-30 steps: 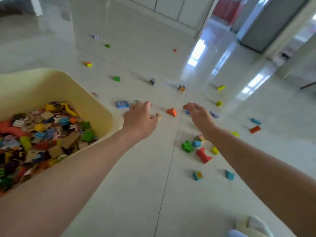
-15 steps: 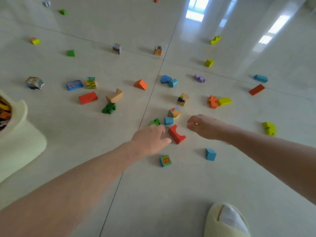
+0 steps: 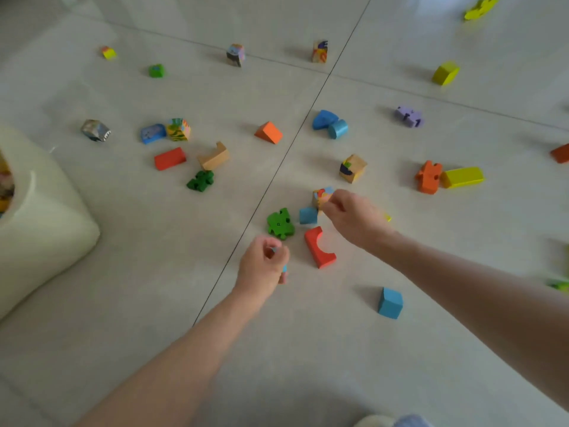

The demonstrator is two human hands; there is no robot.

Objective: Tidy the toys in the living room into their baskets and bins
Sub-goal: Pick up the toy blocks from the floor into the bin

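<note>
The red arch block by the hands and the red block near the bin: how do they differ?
The red arch block has a curved notch cut from one side; the red block near the bin is a plain solid bar. The arch block lies between the two hands, beside the green puzzle piece; the plain one lies farther left, next to a tan wooden block. Both are red, lie on the floor, and neither hand touches them.

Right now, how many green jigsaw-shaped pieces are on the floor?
2: a dark green piece below the tan block, a bright green piece left of the red arch block. A blurred green thing at the right edge could be another.
</note>
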